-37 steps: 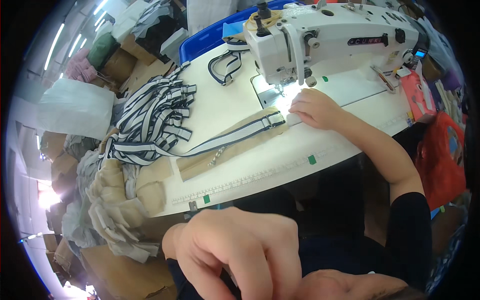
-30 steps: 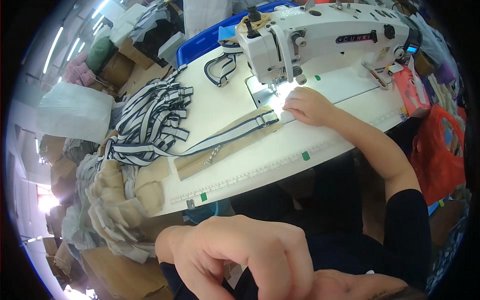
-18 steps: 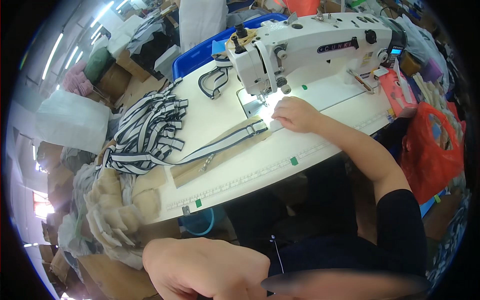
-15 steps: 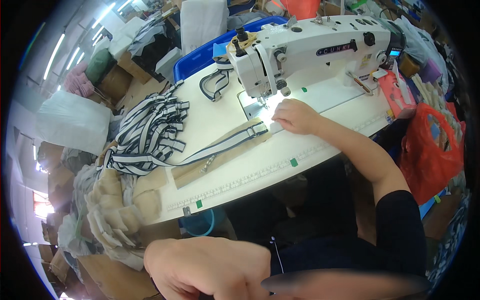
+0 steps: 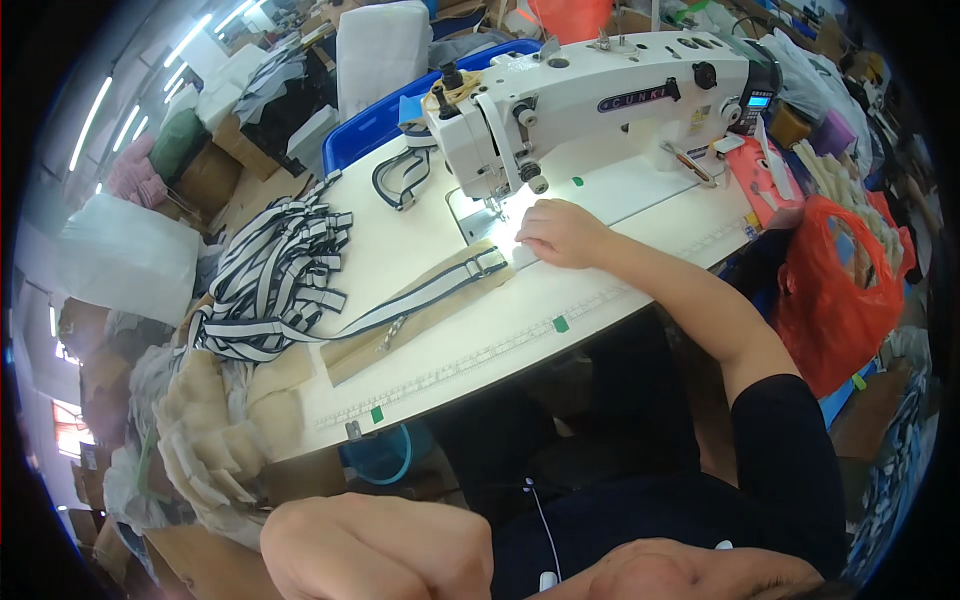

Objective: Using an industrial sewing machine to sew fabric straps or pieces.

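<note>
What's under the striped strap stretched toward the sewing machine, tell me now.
Beneath the right part of the strap lies beige fabric, showing on both sides, on the white tabletop. The fabric's surface directly under the strap is covered and cannot be seen.

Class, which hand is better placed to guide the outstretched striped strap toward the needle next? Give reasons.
Probably the right hand: it is near the outstretched striped strap and the needle area of the sewing machine. The left hand is at the picture's lower edge, away from both.
</note>
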Demonstrator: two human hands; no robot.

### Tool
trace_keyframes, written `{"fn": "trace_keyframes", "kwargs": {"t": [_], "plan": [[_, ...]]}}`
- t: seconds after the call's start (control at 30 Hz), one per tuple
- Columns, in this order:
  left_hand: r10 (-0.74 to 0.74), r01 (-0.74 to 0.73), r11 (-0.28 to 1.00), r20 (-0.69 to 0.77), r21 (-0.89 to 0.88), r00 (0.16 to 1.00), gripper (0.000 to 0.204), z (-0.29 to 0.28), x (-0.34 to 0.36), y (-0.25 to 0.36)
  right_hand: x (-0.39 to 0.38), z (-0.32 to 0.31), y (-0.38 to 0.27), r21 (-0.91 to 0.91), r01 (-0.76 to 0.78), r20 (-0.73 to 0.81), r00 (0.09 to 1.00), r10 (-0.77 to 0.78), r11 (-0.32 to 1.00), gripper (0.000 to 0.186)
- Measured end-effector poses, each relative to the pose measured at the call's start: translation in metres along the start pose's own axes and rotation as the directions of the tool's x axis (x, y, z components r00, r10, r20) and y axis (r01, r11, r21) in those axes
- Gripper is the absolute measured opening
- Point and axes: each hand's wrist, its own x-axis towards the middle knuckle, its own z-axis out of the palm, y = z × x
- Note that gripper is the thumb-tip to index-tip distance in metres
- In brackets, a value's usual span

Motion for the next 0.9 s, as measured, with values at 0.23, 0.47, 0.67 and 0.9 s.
{"fn": "trace_keyframes", "kwargs": {"t": [0.23,0.47,0.67,0.9], "plan": [[0.082,-0.05,0.976,0.147,-0.212,0.986,0.022,-0.005,0.004,-0.027,0.0,0.002,-0.002,-0.051,-0.012,0.004,1.0,0.012,0.999,0.005],[0.562,-0.531,0.781,-0.002,-0.329,0.827,0.022,0.026,0.032,-0.062,0.004,0.004,-0.004,-0.037,-0.004,-0.013,1.0,0.004,0.999,0.005],[0.537,-0.515,0.773,-0.049,-0.369,0.842,0.026,0.032,0.03,-0.071,-0.003,-0.002,0.0,-0.062,-0.021,0.008,1.0,0.021,0.998,0.007],[0.199,-0.178,0.979,0.264,-0.103,0.944,0.02,-0.015,0.011,-0.026,-0.002,-0.002,-0.002,-0.045,-0.012,0.021,1.0,0.013,0.999,0.007]]}}
